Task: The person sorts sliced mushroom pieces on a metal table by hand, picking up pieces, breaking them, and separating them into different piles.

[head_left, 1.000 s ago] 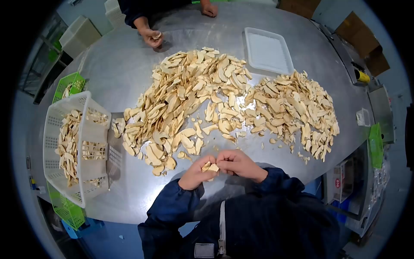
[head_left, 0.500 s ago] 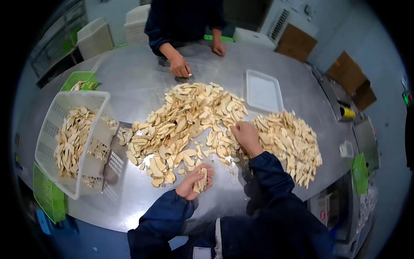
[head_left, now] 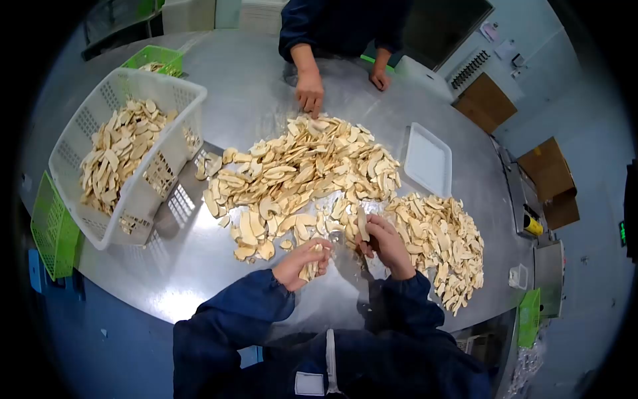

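One thin, pale slice (head_left: 362, 223) is held by its near end at the near side of a loose, spread heap of cream slices (head_left: 292, 169), where a small, partly hidden bunch (head_left: 310, 270) is also clasped.

Glare is whitening the metal table (head_left: 166, 282) near the white basket (head_left: 178, 151), whose perforated shadow (head_left: 181, 205) is falling alongside. Black fisheye vignetting is ringing the view.

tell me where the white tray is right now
In the head view, the white tray lies on the metal table, right of centre, beside the heap of pale slices and beyond the right hand.
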A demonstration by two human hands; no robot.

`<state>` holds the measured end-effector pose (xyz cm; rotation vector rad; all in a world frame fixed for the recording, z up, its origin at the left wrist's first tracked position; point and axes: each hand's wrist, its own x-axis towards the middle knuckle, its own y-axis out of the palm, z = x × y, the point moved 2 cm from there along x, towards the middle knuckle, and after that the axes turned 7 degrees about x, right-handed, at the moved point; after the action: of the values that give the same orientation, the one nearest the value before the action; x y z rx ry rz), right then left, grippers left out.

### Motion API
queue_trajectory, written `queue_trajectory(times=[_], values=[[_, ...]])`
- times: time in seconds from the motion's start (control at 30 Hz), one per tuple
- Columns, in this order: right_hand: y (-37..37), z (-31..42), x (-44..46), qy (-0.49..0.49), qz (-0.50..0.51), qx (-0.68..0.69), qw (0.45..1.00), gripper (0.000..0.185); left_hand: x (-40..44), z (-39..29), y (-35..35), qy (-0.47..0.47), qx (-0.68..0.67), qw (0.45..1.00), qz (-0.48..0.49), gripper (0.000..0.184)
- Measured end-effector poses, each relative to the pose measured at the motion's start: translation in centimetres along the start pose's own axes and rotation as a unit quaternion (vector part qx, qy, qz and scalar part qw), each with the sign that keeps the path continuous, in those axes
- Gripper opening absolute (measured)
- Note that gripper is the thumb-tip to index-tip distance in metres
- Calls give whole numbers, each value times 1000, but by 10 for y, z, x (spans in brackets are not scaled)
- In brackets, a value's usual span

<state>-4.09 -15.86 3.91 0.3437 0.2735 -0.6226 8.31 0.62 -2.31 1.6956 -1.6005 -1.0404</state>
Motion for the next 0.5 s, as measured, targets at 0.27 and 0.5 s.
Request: queue_trajectory(times=[0.27,0.5], values=[[37,-46,-32,71,-20,93,993,17,-3,-1,3,40,43,997,-52,35],[44,-66,-38,80,11,41,996,33,-3,-2,-1,80,102,987,-92,27]])
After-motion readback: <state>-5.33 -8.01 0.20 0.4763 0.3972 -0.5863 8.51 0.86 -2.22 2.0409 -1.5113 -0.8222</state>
